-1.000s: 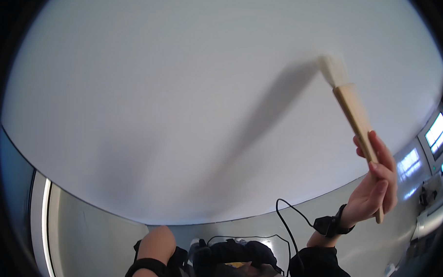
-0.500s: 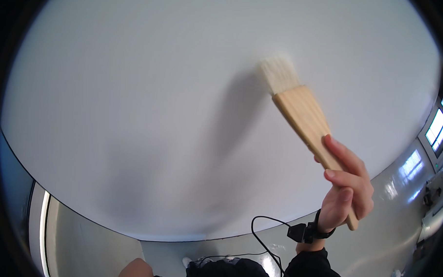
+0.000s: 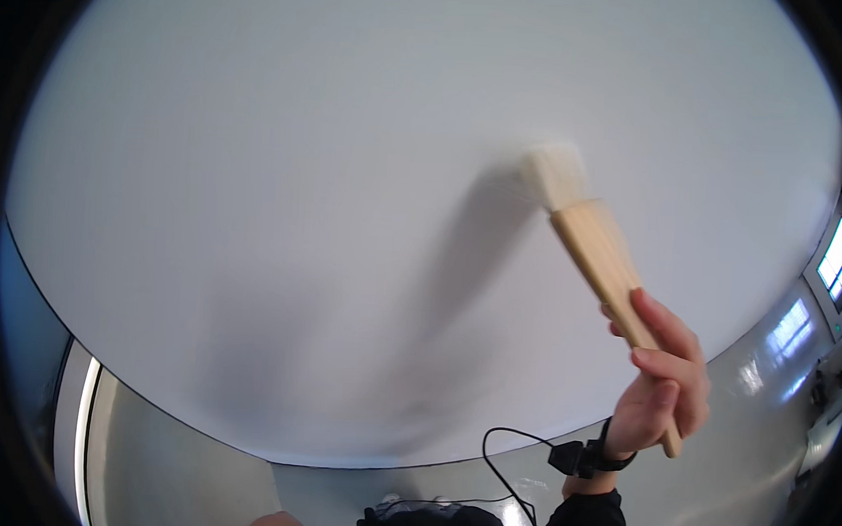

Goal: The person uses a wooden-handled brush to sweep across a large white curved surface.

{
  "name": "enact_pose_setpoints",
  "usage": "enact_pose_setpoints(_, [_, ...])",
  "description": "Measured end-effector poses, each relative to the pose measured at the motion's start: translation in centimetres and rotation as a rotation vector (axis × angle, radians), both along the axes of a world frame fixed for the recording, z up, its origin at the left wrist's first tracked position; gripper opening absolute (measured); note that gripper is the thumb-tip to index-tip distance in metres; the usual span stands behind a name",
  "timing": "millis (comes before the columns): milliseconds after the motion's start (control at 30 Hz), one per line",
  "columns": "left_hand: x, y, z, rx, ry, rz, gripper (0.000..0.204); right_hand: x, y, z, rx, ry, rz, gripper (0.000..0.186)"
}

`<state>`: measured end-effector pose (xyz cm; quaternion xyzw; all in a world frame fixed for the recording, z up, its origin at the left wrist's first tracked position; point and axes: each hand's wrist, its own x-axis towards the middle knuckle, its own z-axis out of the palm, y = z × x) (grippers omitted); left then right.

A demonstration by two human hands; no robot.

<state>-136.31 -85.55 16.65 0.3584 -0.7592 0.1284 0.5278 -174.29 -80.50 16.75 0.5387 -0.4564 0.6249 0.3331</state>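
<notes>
My right hand (image 3: 666, 374) is closed round the wooden handle of a broad flat brush (image 3: 607, 260). The pale bristles (image 3: 556, 175) are at the large white surface (image 3: 257, 165), slightly smeared by motion, and seem to touch it. A shadow of the brush falls on the surface to the left of the bristles. Of my left hand (image 3: 275, 525) only a rounded bit of skin shows at the lower edge, left of my body; its fingers are hidden.
A black strap with a small dark box (image 3: 576, 458) sits on my right wrist, and a thin black cable (image 3: 487, 451) loops from it. Grey floor (image 3: 711, 468) shows below the white surface's edge. A bright window (image 3: 837, 252) stands at the far right.
My right hand has drawn the brush down and slightly to the right across the white surface. My left hand has sunk lower, so less of it shows.
</notes>
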Motion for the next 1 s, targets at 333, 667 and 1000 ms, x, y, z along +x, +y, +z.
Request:
enact_pose_setpoints(333, [-13.3,-13.6,-4.7,0.142,0.051,0.036,0.069,2.1,-2.3,2.0,0.120,0.081,-0.110,0.040])
enact_pose_setpoints(667, [-15.4,-14.7,-7.5,0.193,0.140,-0.097,0.069,7.9,3.2,-9.3,0.541,-0.389,-0.139,0.020])
enact_pose_setpoints(1000, [-15.3,-15.1,-8.5,0.198,0.238,-0.188,0.055,5.6,4.1,-2.9,0.005,0.022,-0.242,0.041])
